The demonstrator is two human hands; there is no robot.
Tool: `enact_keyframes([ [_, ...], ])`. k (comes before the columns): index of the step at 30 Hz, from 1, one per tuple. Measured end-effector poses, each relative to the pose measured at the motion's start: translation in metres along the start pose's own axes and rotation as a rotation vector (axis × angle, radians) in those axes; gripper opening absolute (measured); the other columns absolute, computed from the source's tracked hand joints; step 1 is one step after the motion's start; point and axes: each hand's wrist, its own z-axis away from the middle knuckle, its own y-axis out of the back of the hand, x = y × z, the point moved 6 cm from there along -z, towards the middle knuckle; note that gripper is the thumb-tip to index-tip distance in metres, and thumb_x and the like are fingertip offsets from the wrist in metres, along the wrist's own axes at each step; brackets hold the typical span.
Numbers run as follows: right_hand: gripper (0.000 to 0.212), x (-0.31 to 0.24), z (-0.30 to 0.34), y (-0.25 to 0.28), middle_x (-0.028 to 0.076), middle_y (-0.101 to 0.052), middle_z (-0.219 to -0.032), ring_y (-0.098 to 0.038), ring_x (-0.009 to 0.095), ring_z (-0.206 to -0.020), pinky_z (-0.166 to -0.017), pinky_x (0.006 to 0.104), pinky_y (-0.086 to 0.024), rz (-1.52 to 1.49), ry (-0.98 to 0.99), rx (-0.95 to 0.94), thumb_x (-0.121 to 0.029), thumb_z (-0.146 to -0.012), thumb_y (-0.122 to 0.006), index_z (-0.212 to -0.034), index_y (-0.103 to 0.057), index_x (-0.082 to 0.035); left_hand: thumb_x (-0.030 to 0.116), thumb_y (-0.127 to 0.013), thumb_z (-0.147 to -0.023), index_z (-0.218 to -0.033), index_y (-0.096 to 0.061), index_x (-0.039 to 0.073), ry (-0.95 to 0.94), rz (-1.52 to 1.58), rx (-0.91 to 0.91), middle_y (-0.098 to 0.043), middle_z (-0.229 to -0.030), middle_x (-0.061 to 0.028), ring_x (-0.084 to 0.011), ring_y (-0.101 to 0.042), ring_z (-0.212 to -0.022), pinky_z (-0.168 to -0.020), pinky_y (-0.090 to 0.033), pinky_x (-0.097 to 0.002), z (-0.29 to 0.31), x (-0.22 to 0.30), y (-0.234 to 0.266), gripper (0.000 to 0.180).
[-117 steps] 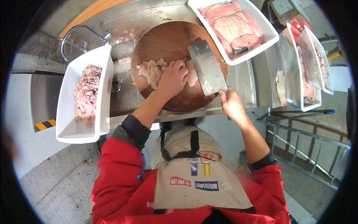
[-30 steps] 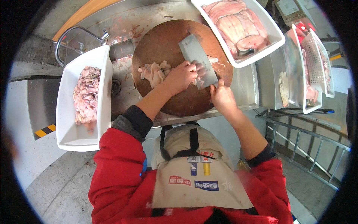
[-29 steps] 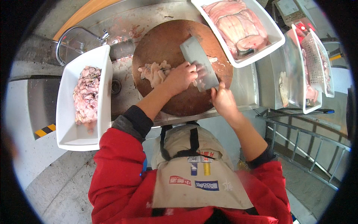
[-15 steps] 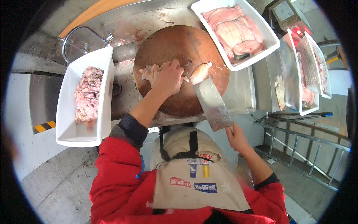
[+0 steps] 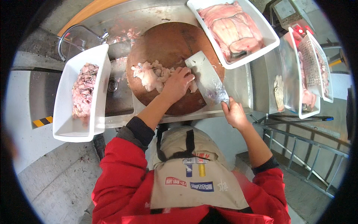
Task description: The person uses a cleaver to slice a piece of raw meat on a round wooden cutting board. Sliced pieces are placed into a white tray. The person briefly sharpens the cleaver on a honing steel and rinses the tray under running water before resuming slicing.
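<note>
My right hand (image 5: 235, 113) is closed round the handle of a broad cleaver (image 5: 206, 76). Its wide blade slants across the right part of a round wooden chopping board (image 5: 179, 37). Close to the left of the blade, my left hand (image 5: 179, 84) presses down with curled fingers on pale raw fish (image 5: 192, 87), a bit of which shows by the fingertips. More cut fish pieces (image 5: 151, 76) lie heaped on the board left of that hand. What lies under my left palm and under the blade is hidden.
Left of the board stands a white tub (image 5: 61, 119) of small cut pieces, near a curved tap (image 5: 76, 27) and a drain (image 5: 112, 85). A white tub (image 5: 250, 61) of large pink fillets overlaps the board's far right. Farther right are a perforated basket (image 5: 317, 56) and a metal ladder (image 5: 294, 149).
The cleaver has moved forward and left, up beside my left hand. My left hand has shifted right across the board. The separate piece at the blade's tip no longer shows.
</note>
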Motion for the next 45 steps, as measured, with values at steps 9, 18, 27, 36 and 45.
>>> enact_keyframes([
  [9,0.035,0.0,-0.015,-0.004,0.035,-0.066,-0.079,-0.065,0.057,-0.081,-0.077,0.0627,-0.053,-0.016,0.112,0.009,-0.027,-0.102,-0.061,-0.109,-0.055,0.007,0.008,-0.074,-0.082,-0.099,-0.069,0.008,0.003,-0.006,-0.019,-0.061,-0.111,-0.008,-0.0319,-0.057,-0.113,-0.095,-0.054,-0.0411,0.0,-0.004,-0.003,0.018],
  [18,0.035,-0.07,-0.063,0.0,0.036,-0.067,-0.078,-0.068,0.055,-0.078,-0.07,0.0614,-0.056,0.045,0.244,0.193,-0.026,-0.102,-0.06,-0.104,-0.055,0.008,0.006,-0.071,-0.081,-0.096,-0.069,0.007,-0.001,-0.113,-0.058,-0.062,-0.114,-0.0086,-0.0328,-0.056,-0.117,-0.096,-0.054,-0.0428,0.003,-0.016,-0.002,0.015],
  [27,0.033,-0.068,-0.054,0.003,0.033,-0.067,-0.073,-0.068,0.053,-0.072,-0.065,0.0594,-0.057,0.104,0.197,0.179,-0.023,-0.101,-0.063,-0.107,-0.056,0.009,0.005,-0.065,-0.084,-0.094,-0.07,0.006,0.062,-0.122,0.003,-0.063,-0.111,-0.0096,-0.0337,-0.059,-0.112,-0.094,-0.055,-0.0429,-0.01,-0.04,0.008,0.011],
  [36,0.036,-0.091,-0.076,-0.003,0.032,-0.068,-0.073,-0.07,0.052,-0.072,-0.064,0.0588,-0.058,0.152,0.157,0.2,-0.028,-0.102,-0.06,-0.107,-0.054,0.007,0.007,-0.068,-0.084,-0.093,-0.071,0.005,-0.007,-0.086,-0.126,-0.063,-0.107,-0.0098,-0.0325,-0.059,-0.112,-0.095,-0.054,-0.041,-0.018,-0.051,0.007,0.009],
  [45,0.031,-0.084,-0.06,-0.021,0.033,-0.067,-0.076,-0.068,0.054,-0.075,-0.065,0.0603,-0.056,0.016,0.104,0.17,-0.026,-0.102,-0.061,-0.102,-0.05,0.004,0.005,-0.065,-0.083,-0.09,-0.071,0.006,-0.009,-0.111,-0.04,-0.063,-0.104,-0.0094,-0.0317,-0.059,-0.109,-0.096,-0.053,-0.0405,-0.014,-0.052,0.008,0.01],
])
